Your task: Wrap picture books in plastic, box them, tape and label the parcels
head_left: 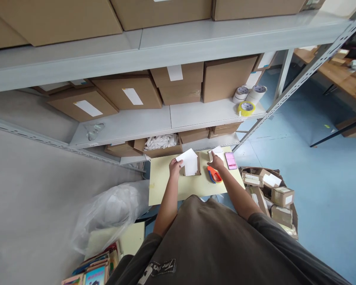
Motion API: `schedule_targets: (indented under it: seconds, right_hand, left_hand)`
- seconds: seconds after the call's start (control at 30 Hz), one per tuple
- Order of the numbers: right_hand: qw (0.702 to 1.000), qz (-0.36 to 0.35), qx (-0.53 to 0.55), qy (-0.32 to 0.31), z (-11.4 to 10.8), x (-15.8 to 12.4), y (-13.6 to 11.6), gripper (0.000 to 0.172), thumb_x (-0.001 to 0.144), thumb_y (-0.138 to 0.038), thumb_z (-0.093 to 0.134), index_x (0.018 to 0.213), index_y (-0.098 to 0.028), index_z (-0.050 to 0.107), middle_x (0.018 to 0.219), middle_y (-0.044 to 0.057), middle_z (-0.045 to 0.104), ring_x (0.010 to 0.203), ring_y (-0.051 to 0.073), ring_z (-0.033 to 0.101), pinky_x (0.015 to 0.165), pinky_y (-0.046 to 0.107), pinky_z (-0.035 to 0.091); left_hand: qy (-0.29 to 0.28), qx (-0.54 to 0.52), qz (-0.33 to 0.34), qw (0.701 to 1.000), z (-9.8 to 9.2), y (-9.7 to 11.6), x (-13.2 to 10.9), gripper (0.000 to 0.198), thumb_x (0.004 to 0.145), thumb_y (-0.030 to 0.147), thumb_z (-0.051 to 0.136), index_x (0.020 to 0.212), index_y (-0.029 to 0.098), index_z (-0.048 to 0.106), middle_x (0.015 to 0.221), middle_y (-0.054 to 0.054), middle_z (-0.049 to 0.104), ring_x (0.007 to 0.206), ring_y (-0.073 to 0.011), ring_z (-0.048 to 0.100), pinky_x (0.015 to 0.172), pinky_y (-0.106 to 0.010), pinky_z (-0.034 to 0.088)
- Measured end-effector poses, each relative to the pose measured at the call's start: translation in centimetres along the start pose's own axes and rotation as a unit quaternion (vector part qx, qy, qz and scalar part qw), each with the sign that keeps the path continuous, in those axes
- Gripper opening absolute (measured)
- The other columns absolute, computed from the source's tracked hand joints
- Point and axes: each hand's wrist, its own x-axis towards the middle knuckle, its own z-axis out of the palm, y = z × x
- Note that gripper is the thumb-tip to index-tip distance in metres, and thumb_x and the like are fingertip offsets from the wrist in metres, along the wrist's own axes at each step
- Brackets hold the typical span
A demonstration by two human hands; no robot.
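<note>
My left hand is closed on a white paper slip by its left edge. More white slips lie beneath it, spread over a small brown cardboard piece on the pale yellow table. At the table's far right side, my right hand has its thumb on a small batch of white papers and appears to grip it; its other fingers are partly hidden. Just below that hand lies an orange and blue tape dispenser. A phone with a pink screen rests to its right.
A grey metal shelf with cardboard boxes stands ahead. Tape rolls sit on its right end. Right of the table is a large carton of small parcels. Plastic wrap and books are at the left.
</note>
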Motion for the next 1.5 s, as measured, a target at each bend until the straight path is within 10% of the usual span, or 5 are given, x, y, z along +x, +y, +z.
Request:
schedule_targets:
  seconds: [0.43, 0.7, 1.17, 1.4, 1.5]
  right_hand:
    - [0.941, -0.1, 0.319, -0.047, 1.9, -5.1, -11.7, 0.05, 0.086, -0.072, 0.064, 0.073, -0.025, 0.055, 0.069, -0.002, 0.061, 0.07, 0.017, 0.058, 0.071, 0.031, 0.054]
    - [0.913, -0.062, 0.376, -0.146, 0.8, -8.0, -12.7, 0.041, 0.086, -0.062, 0.073, 0.096, -0.022, 0.07, 0.091, 0.004, 0.076, 0.076, 0.016, 0.068, 0.071, 0.028, 0.054]
    - [0.903, -0.097, 0.399, -0.129, 0.3, -9.2, -13.5, 0.043, 0.083, -0.064, 0.077, 0.086, -0.022, 0.068, 0.087, 0.003, 0.074, 0.075, 0.016, 0.067, 0.075, 0.031, 0.055]
    - [0.9, -0.146, 0.39, -0.125, -0.4, -9.7, -13.1, 0.049, 0.087, -0.072, 0.072, 0.085, -0.024, 0.066, 0.084, 0.003, 0.072, 0.078, 0.018, 0.067, 0.076, 0.033, 0.055]
    - [0.898, -0.171, 0.386, -0.121, -1.2, -9.8, -13.3, 0.05, 0.089, -0.073, 0.07, 0.085, -0.024, 0.068, 0.081, 0.003, 0.071, 0.078, 0.02, 0.067, 0.078, 0.034, 0.056]
  left_hand:
    - [-0.113, 0.023, -0.006, 0.993, 1.0, 0.2, -3.2, 0.05, 0.056, 0.04, 0.097, 0.096, 0.015, 0.077, 0.091, -0.008, 0.081, 0.08, -0.0222, 0.074, 0.07, -0.03, 0.054]
    - [-0.065, 0.01, 0.075, 0.995, -1.6, 2.3, -4.3, 0.045, 0.071, 0.056, 0.091, 0.087, 0.016, 0.078, 0.088, -0.01, 0.079, 0.081, -0.0227, 0.072, 0.075, -0.033, 0.054]
    - [-0.072, 0.0, 0.082, 0.994, -0.8, 2.3, -5.6, 0.042, 0.074, 0.053, 0.09, 0.089, 0.015, 0.078, 0.091, -0.01, 0.08, 0.081, -0.0215, 0.072, 0.074, -0.031, 0.052]
    - [0.0, 0.069, 0.149, 0.986, -0.4, 3.2, -6.7, 0.064, 0.065, 0.036, 0.1, 0.123, 0.021, 0.078, 0.116, -0.012, 0.079, 0.1, -0.0261, 0.072, 0.087, -0.035, 0.056]
    - [-0.098, 0.104, 0.189, 0.972, 0.0, 3.7, -7.5, 0.041, 0.07, 0.039, 0.097, 0.105, 0.022, 0.084, 0.107, -0.011, 0.081, 0.101, -0.0287, 0.073, 0.092, -0.038, 0.057]
